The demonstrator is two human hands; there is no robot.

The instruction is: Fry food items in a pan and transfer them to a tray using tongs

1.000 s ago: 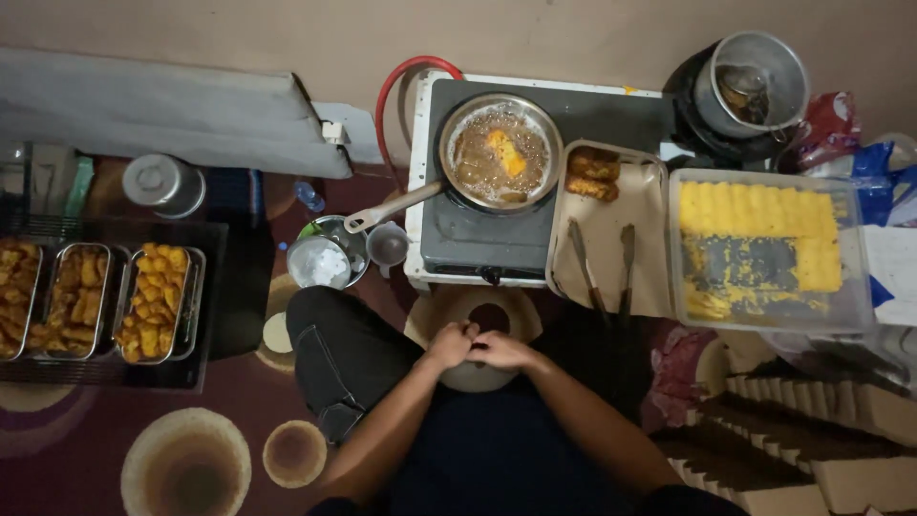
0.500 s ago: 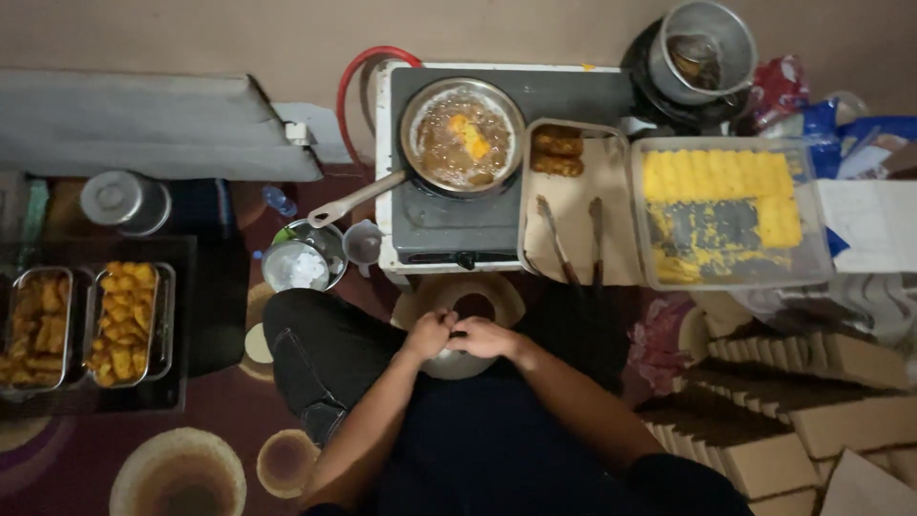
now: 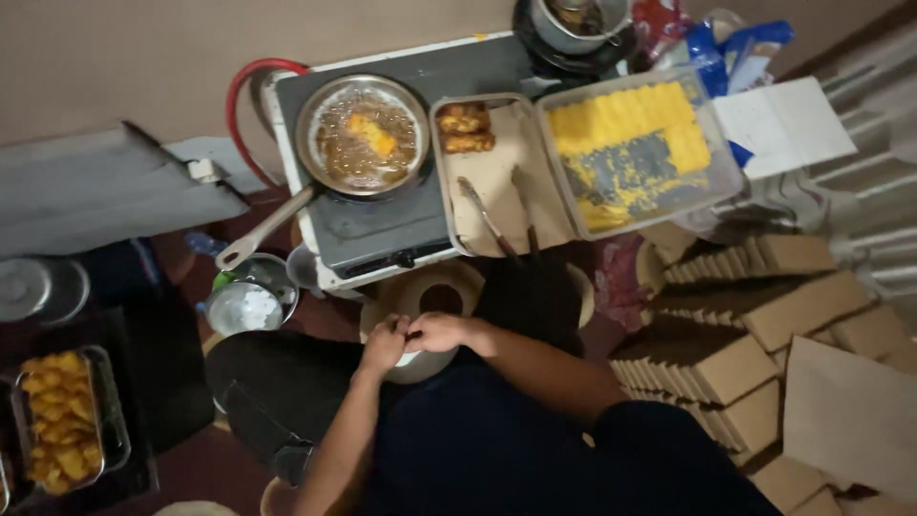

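My left hand [image 3: 384, 344] and right hand [image 3: 437, 332] meet over a pale round bowl [image 3: 420, 367] that sits in my lap, directly below the stove [image 3: 382, 225]. Both sets of fingers are curled inward and their tips touch, pinched around something small between them; what it is I cannot make out at this size. The bowl lies just under the knuckles, partly hidden by both hands.

Above the hands, on the stove, a frying pan [image 3: 363, 134] holds bubbling oil with a yellow piece [image 3: 371, 134] floating in the middle. Its long handle runs off the stove's lower left corner. At the end of that handle, just left of the stove, stands a small metal pot [image 3: 241, 308] with white contents. A red hose [image 3: 241, 96] loops at the stove's upper left side.

Touching the stove's right edge is a paper-lined tray [image 3: 497, 182] with two browned fried pieces [image 3: 465, 128] in its upper left corner and a pair of tongs [image 3: 489, 222] lying on the paper. Right of that tray, a clear plastic container [image 3: 638, 143] holds yellow strips with a bare patch in the middle.

Far left of the stove, a foil tray [image 3: 65, 420] is full of golden fried pieces. Well right of the stove and lower, brown cardboard boxes [image 3: 764, 325] are stacked flat.
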